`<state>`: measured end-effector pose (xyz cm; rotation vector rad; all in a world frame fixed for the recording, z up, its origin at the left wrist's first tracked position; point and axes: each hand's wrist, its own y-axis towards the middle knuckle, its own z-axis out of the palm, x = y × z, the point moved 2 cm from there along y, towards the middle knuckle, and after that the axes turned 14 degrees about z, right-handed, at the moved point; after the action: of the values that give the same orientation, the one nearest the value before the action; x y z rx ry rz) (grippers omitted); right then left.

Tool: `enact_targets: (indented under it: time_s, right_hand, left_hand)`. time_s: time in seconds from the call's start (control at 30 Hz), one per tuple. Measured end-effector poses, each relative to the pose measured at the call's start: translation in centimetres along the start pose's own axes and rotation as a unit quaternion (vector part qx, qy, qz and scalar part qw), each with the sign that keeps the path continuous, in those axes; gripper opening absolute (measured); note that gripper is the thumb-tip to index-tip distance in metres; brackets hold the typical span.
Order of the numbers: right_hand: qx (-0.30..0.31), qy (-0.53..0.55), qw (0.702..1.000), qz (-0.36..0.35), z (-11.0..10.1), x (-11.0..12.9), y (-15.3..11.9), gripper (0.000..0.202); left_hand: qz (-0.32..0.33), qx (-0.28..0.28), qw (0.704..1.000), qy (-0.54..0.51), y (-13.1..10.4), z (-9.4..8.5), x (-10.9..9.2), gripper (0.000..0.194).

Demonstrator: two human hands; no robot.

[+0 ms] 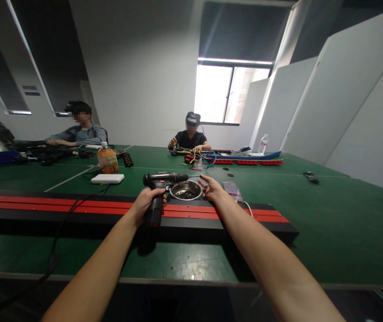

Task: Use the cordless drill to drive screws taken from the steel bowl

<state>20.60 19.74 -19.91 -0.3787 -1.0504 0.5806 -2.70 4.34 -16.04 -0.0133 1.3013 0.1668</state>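
Left hand (146, 201): fingers were wrapped around cordless drill (159, 180), beside metal bowl (194, 187) | right hand (212, 189): fingers were near tip of bit (194, 176) (pinching, I could not tell) | steady drill, unspinning bit seemed wise

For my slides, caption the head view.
Left hand holds a drill; right hand near its bit, beside a metal bowl.

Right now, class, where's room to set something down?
Bare green tabletop: right of the striped bar, short of the small dark object; also on the bar's near side, in line with the bowl. Crowded: around bowl and drill, among coloured wires.
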Motion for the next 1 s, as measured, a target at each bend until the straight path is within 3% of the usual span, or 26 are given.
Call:
enact_targets:
  time_s: [0.47,1.0]
  right_hand:
    - [-0.035,0.027,0.999,-0.028,-0.2,0.3,0.2,0.021]
    - [-0.028,0.011,1.0,-0.001,0.3,0.3,-1.2,0.019]
  left_hand:
    - [-0.001,0.0,1.0,0.001,0.1,-0.1,0.2,0.011]
    - [-0.005,0.005,1.0,0.002,0.2,0.0,0.2,0.012]
